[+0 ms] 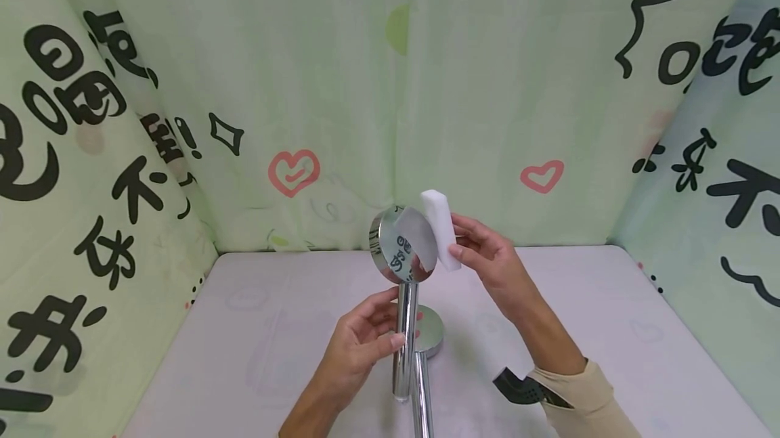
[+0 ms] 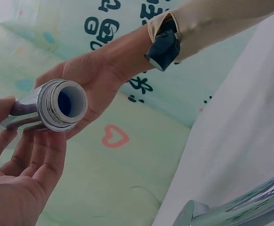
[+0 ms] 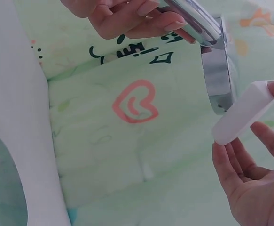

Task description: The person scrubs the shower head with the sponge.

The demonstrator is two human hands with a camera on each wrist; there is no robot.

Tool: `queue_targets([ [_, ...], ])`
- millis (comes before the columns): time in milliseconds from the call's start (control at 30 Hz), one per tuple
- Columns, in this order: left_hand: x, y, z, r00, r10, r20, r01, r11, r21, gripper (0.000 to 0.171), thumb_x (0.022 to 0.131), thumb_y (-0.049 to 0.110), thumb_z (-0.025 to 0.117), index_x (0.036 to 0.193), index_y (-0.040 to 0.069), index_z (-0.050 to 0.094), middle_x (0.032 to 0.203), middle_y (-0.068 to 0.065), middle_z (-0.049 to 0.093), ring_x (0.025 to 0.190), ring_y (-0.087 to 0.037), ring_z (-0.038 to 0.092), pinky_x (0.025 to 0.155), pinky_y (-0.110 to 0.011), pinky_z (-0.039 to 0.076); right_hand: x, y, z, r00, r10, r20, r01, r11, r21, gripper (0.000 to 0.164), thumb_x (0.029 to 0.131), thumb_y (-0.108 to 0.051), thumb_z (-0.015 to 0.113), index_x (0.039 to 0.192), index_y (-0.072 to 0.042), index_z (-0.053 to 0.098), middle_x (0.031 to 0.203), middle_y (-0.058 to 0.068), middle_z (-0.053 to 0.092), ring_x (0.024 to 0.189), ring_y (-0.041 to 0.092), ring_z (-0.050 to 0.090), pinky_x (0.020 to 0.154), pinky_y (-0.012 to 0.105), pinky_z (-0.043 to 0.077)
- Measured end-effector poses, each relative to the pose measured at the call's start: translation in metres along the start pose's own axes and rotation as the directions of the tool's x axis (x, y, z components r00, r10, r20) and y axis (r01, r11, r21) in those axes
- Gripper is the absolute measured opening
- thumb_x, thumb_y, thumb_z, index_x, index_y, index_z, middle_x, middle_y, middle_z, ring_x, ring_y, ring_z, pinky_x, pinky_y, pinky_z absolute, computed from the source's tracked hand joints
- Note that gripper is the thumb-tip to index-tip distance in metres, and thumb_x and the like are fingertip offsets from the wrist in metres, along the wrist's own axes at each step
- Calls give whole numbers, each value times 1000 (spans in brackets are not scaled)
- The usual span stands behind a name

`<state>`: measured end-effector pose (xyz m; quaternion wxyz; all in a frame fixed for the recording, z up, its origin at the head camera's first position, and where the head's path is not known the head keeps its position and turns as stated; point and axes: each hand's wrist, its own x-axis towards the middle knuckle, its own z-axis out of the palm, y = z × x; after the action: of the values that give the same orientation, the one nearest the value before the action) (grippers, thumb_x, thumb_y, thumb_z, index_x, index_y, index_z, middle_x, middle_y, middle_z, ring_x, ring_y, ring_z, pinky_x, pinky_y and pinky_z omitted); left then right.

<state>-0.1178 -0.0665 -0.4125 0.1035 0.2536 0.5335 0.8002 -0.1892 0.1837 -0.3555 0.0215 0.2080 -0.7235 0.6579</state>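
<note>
A chrome hand shower (image 1: 406, 340) is held up in front of me by its handle, pinched between the thumb and fingers of my left hand (image 1: 363, 338). Its round, mirror-like head (image 1: 399, 242) points up. In the left wrist view, the threaded end (image 2: 72, 104) of the handle shows an open bore. My right hand (image 1: 490, 263) grips a white sponge block (image 1: 441, 229) between thumb and fingers. The sponge's edge lies right at the rim of the shower head, as the sponge (image 3: 244, 112) also shows in the right wrist view.
Behind the held one, a second chrome hand shower (image 1: 431, 331) rests on the white-covered table (image 1: 292, 330). Pale green curtains (image 1: 341, 86) with hearts and black lettering enclose the table at the back and both sides. A black strap device (image 1: 518, 387) sits at my right wrist.
</note>
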Motion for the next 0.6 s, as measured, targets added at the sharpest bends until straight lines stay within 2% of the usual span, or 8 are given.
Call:
queue_targets([
  [333, 3, 3, -2, 999, 47, -17, -46, 999, 19, 54, 96, -5, 58, 148, 1, 46, 125, -11, 65, 113, -23, 66, 96, -33, 55, -2, 4, 3, 998, 46, 38, -47, 999, 17, 48, 106, -18, 50, 152, -7, 42, 143, 15, 50, 123, 27, 54, 101, 26, 49],
  [467, 5, 4, -2, 996, 87, 0, -87, 996, -7, 53, 98, -6, 55, 150, 0, 44, 128, -12, 62, 108, -23, 68, 95, -36, 56, -2, 5, 5, 997, 40, 61, -42, 999, 26, 49, 106, -18, 49, 153, -7, 40, 145, 15, 49, 125, 27, 54, 101, 27, 50],
  [600, 5, 3, 0, 994, 105, 25, -102, 991, -83, 52, 100, -7, 49, 151, 0, 41, 128, -13, 60, 102, -24, 71, 91, -36, 58, -1, 6, 6, 997, 33, 72, -37, 997, 61, 51, 106, -19, 49, 154, -8, 38, 143, 11, 51, 122, 23, 57, 100, 28, 51],
])
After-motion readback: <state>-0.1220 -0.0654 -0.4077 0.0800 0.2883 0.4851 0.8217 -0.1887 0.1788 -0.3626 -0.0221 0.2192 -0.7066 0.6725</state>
